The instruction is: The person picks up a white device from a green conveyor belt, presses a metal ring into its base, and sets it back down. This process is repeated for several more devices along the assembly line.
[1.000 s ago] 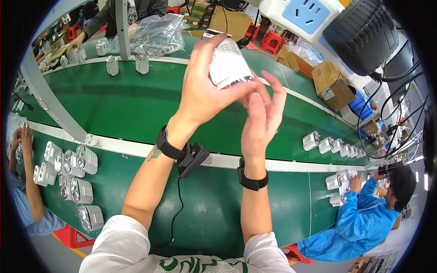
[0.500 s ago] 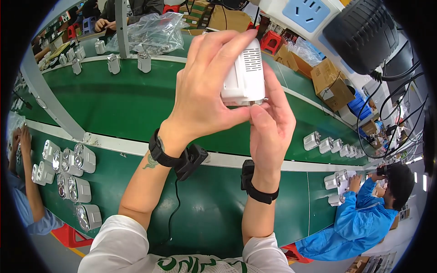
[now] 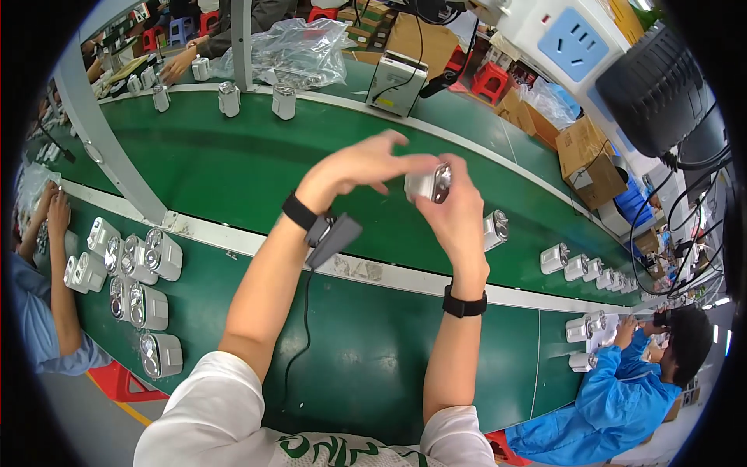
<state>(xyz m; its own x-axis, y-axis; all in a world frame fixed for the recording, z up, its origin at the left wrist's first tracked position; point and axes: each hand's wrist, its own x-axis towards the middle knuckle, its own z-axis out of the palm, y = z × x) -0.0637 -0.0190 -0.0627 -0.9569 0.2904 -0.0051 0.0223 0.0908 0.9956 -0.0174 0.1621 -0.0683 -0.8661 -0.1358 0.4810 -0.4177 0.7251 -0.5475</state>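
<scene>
Large green capital letters (image 3: pixel 331 451) run across the front of the person's white shirt (image 3: pixel 204 401), partly cut off by the lower edge. A pale label (image 3: pixel 580 180) sits on a brown cardboard box (image 3: pixel 593 158); any print on it is too small to read.

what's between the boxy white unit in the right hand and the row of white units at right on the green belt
In the head view, another boxy white unit with a silver face sits there, partly hidden behind the right hand.
</scene>
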